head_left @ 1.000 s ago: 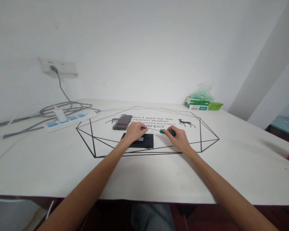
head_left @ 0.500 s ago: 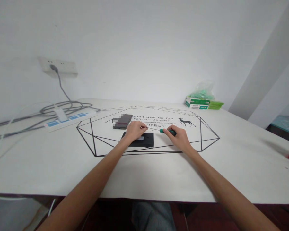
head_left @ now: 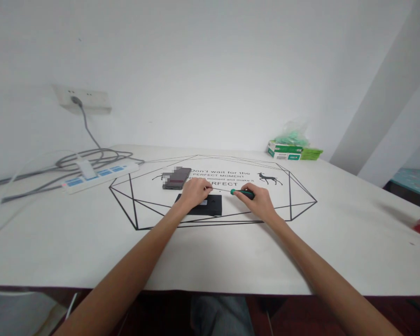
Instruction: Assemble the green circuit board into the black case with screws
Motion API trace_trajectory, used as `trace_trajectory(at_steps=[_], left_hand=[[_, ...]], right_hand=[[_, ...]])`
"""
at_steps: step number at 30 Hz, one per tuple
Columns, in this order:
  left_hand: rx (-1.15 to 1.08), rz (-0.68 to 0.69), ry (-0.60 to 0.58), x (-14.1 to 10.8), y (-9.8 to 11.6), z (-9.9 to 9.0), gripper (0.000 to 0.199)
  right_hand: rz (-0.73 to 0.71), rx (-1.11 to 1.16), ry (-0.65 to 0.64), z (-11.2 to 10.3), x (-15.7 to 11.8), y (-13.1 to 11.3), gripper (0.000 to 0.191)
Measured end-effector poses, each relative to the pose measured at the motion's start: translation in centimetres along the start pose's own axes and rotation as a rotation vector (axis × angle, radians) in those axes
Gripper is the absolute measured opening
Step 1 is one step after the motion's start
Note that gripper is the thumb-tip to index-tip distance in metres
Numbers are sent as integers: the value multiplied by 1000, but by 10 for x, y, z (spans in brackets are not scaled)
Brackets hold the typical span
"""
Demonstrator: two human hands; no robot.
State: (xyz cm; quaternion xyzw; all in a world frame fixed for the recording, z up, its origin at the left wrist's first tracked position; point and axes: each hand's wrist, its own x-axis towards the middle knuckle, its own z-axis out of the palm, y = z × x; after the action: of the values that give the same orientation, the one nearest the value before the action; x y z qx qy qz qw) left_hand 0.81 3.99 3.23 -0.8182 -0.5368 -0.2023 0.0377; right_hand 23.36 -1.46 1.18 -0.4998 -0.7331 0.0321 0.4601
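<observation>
My right hand [head_left: 261,201] is closed round the green and black handle of a screwdriver [head_left: 243,192]. Its thin shaft points left, and the tip ends at the fingertips of my left hand [head_left: 195,192]. The left thumb and finger are pinched together there; anything small between them is too tiny to make out. Beneath and just in front of the left hand, a flat black rectangular box-like device [head_left: 210,206] lies on the table, partly covered by that hand and wrist. A pale label shows on its top. Behind the left hand lies a dark phone [head_left: 177,179], partly pixelated.
The white table mat [head_left: 227,256] has printed lines, words and deer. A power strip [head_left: 101,177] with grey cables [head_left: 91,158] lies at the left, below a wall socket [head_left: 82,99]. Green and white boxes [head_left: 284,150] with a plastic bag [head_left: 294,134] stand back right.
Both hands hold nearly the same pose, with the screwdriver tip still at the left fingertips. The whole view has shifted slightly.
</observation>
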Motion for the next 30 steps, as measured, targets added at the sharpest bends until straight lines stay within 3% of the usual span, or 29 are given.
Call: trace_trajectory(at_steps=[8,12,16,20,21,30], left_hand=[[-74,4,-28,2,-4,1,26],[-169,37,-94,5,-19,-3,69],[-301,-34,-238,4,-32,-21,73],[-366,104,-573,-2,-27,-35,77],[-339,123,-597,-4,-24,-36,81],[-175,144,-394,-4,-14,-24,77]], right_hand=[[9,-96,11,1,0,5,32],[44,-92,53,-2,1,11,32],[150,-45,135,-12,3,20,35],[204,-39,197,-20,6,24,41],[214,-37,206,-21,6,24,41],[222,-24,236,-24,5,25,44]])
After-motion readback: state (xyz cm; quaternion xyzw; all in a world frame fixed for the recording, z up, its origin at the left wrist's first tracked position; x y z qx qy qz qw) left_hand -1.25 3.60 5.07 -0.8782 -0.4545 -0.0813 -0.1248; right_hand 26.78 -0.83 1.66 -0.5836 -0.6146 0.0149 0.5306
